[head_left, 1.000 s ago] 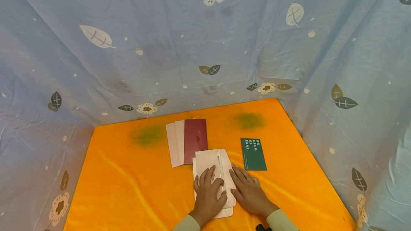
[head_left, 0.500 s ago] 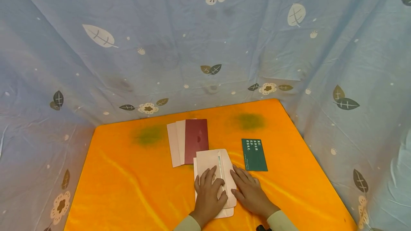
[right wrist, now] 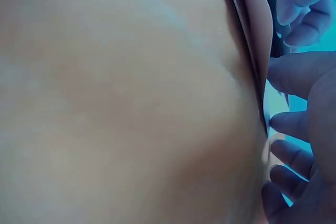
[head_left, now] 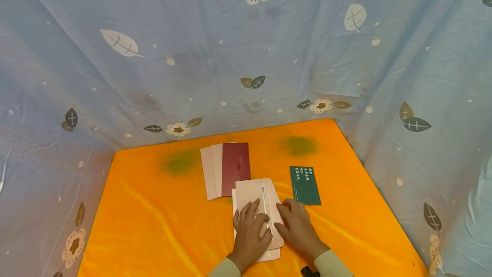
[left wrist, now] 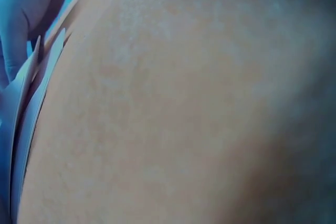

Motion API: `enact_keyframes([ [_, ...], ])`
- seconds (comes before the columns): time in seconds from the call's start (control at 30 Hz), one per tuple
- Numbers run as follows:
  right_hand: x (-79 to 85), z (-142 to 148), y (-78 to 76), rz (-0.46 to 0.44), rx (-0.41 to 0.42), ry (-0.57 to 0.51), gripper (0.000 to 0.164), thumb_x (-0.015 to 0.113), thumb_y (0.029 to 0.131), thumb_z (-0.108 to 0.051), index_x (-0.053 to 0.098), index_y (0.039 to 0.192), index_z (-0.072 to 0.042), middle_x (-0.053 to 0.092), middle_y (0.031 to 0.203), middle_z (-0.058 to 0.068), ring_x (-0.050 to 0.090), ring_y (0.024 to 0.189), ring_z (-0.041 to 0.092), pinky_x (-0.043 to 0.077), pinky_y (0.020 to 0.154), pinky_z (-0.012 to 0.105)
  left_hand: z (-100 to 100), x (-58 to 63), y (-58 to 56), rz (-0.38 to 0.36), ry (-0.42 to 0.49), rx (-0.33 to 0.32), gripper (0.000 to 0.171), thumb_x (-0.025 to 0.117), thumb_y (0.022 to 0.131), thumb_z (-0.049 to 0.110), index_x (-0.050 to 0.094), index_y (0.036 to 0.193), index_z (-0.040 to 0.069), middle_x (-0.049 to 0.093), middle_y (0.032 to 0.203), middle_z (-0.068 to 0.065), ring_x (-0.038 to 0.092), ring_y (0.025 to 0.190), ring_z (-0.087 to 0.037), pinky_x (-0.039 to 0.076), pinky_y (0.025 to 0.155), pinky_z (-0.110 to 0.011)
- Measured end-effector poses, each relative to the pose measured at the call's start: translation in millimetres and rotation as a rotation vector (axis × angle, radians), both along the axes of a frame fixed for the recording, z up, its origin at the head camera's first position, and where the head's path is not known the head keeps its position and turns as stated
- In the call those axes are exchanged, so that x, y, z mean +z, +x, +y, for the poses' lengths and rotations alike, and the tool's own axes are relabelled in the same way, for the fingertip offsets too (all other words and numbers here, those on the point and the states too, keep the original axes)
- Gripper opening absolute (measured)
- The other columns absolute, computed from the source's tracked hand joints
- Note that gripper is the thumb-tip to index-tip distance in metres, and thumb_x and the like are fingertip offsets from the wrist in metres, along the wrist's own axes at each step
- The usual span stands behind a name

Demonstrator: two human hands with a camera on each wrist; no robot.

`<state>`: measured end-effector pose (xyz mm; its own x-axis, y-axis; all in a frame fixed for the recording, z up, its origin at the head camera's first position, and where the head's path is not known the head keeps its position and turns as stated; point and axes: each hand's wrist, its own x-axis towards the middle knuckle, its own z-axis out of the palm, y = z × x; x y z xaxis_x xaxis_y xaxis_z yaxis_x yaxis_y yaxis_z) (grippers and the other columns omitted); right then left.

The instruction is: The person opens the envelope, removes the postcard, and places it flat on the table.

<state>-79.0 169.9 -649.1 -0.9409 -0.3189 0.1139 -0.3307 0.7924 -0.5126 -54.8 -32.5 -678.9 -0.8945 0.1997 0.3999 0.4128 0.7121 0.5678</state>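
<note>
I find the top envelope (head_left: 247,191) nearside of the maroon folder (head_left: 236,168), left hand (head_left: 250,235) spread on it, right hand (head_left: 300,229) bent-fingered at its flap (head_left: 273,201), pinch unclear; uneven pressure could crease it.

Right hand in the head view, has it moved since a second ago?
Yes, slightly: the right hand has shifted left at the wrist, judged against the green card.

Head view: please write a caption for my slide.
A left hand rests on a pale pink envelope, the right hand at its flap, a dark green card nearby.
</note>
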Motion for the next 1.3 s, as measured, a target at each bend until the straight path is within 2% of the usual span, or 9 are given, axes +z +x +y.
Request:
enact_keyframes([
  [0.23, 10.3, -2, -8.2, -0.111, -0.005, -0.008, 0.053, 0.087, 0.095, -0.023, 0.071, 0.141, -0.001, 0.045, 0.104, -0.005, 0.043, 0.095, 0.016, 0.043, 0.077, 0.032, 0, -2.4, -0.5, 0.021, 0.005, 0.006, 0.019, 0.073, 0.085, 0.019, 0.07, 0.102, 0.026, 0.053, 0.16, -0.012, 0.044, 0.144, -0.039, 0.024, 0.104, -0.08],
  [0.37, 19.3, -1, -16.1, -0.259, -0.007, -0.087, 0.05, 0.08, 0.101, -0.026, 0.071, 0.141, 0.003, 0.049, 0.095, -0.003, 0.049, 0.083, 0.017, 0.044, 0.071, 0.033, 0, -2.7, -0.1, 0.011, 0.005, 0.007, 0.018, 0.073, 0.086, 0.02, 0.07, 0.102, 0.026, 0.053, 0.16, -0.011, 0.043, 0.145, -0.039, 0.024, 0.105, -0.079],
  [0.47, 25.7, 2, -23.3, -0.37, -0.052, -0.178, 0.047, 0.077, 0.104, -0.03, 0.073, 0.137, 0.003, 0.069, 0.105, 0.005, 0.065, 0.092, 0.023, 0.056, 0.081, 0.04, 0, -2.2, 0.0, -0.001, 0.008, 0.006, 0.018, 0.073, 0.086, 0.021, 0.07, 0.103, 0.027, 0.052, 0.161, -0.011, 0.043, 0.146, -0.038, 0.023, 0.105, -0.079],
  [0.53, 30.2, 5, -28.2, -0.44, -0.086, -0.255, 0.045, 0.075, 0.105, -0.031, 0.075, 0.134, 0.004, 0.075, 0.115, 0.012, 0.071, 0.102, 0.029, 0.059, 0.09, 0.049, 0, -2.2, 0.2, -0.003, 0.012, 0.006, 0.018, 0.073, 0.086, 0.02, 0.07, 0.103, 0.026, 0.052, 0.161, -0.011, 0.043, 0.145, -0.039, 0.023, 0.105, -0.08],
  [0.6, 33.3, 8, -32.7, -0.516, -0.118, -0.356, 0.045, 0.072, 0.107, -0.031, 0.074, 0.132, 0.006, 0.077, 0.118, 0.013, 0.073, 0.106, 0.031, 0.06, 0.093, 0.051, 0, -2.0, 0.2, -0.001, 0.015, 0.005, 0.018, 0.073, 0.086, 0.02, 0.069, 0.103, 0.026, 0.053, 0.16, -0.011, 0.043, 0.145, -0.039, 0.023, 0.105, -0.08],
  [0.73, 38.9, 17, -38.6, -0.691, -0.145, -0.576, 0.049, 0.067, 0.109, -0.03, 0.069, 0.132, 0.013, 0.078, 0.107, 0.014, 0.076, 0.095, 0.031, 0.063, 0.085, 0.045, 0, -1.3, 0.6, 0.004, 0.023, 0.001, 0.019, 0.074, 0.085, 0.02, 0.069, 0.103, 0.026, 0.053, 0.16, -0.012, 0.044, 0.144, -0.04, 0.022, 0.105, -0.079],
  [0.87, 42.0, 24, -40.8, -0.845, -0.136, -0.775, 0.059, 0.064, 0.111, -0.032, 0.059, 0.14, 0.019, 0.076, 0.117, 0.024, 0.077, 0.104, 0.037, 0.063, 0.088, 0.044, -1, 0.5, 0.8, 0.003, 0.035, -0.004, 0.019, 0.074, 0.086, 0.02, 0.07, 0.104, 0.024, 0.053, 0.16, -0.013, 0.044, 0.145, -0.04, 0.021, 0.106, -0.079],
  [1.07, 37.9, 26, -44.9, -0.963, -0.081, -0.975, 0.067, 0.062, 0.112, -0.033, 0.047, 0.15, 0.021, 0.065, 0.139, 0.032, 0.07, 0.122, 0.042, 0.057, 0.098, 0.046, -1, 1.8, 0.7, 0.014, 0.049, -0.006, 0.019, 0.074, 0.085, 0.021, 0.07, 0.104, 0.023, 0.054, 0.159, -0.011, 0.046, 0.144, -0.039, 0.022, 0.105, -0.08],
  [1.3, 32.6, 21, -50.5, -1.008, -0.053, -1.108, 0.065, 0.059, 0.114, -0.029, 0.043, 0.15, 0.023, 0.061, 0.141, 0.037, 0.067, 0.125, 0.046, 0.057, 0.099, 0.049, 0, 2.3, 0.7, 0.04, 0.054, -0.004, 0.02, 0.074, 0.083, 0.018, 0.069, 0.102, 0.022, 0.057, 0.157, -0.013, 0.048, 0.141, -0.04, 0.024, 0.103, -0.081],
])
